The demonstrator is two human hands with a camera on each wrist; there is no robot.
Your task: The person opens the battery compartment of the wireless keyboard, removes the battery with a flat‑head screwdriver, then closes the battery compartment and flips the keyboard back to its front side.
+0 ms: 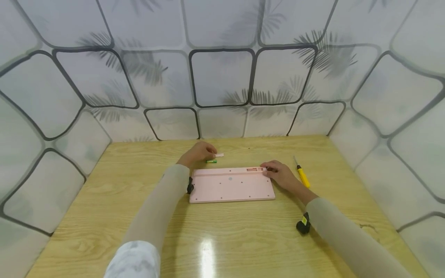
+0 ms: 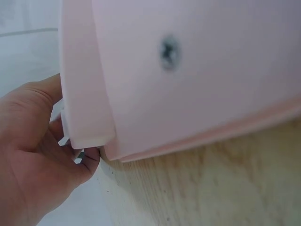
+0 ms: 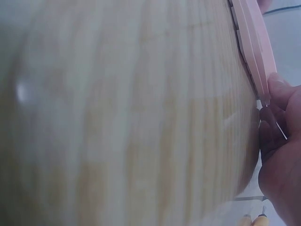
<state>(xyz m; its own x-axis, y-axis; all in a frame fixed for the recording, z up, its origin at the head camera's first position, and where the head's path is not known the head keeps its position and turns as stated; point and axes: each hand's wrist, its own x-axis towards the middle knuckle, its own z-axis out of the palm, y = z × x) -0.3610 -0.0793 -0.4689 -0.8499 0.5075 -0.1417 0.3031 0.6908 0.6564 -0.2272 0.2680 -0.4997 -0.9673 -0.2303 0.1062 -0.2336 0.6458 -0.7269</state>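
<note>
A pink keyboard lies face down on the table, screws showing on its back and a battery slot uncovered at the far right. Beyond its far left corner, my left hand pinches a small pale battery cover. A green battery lies just under those fingers. In the left wrist view the keyboard hides part of the fingertips. My right hand grips the keyboard's far right corner; in the right wrist view its thumb lies against the pink edge.
On the wooden table, right of the right hand, lies a yellow-handled screwdriver, its shaft pointing away. A patterned wall covering rises behind the table and along both sides.
</note>
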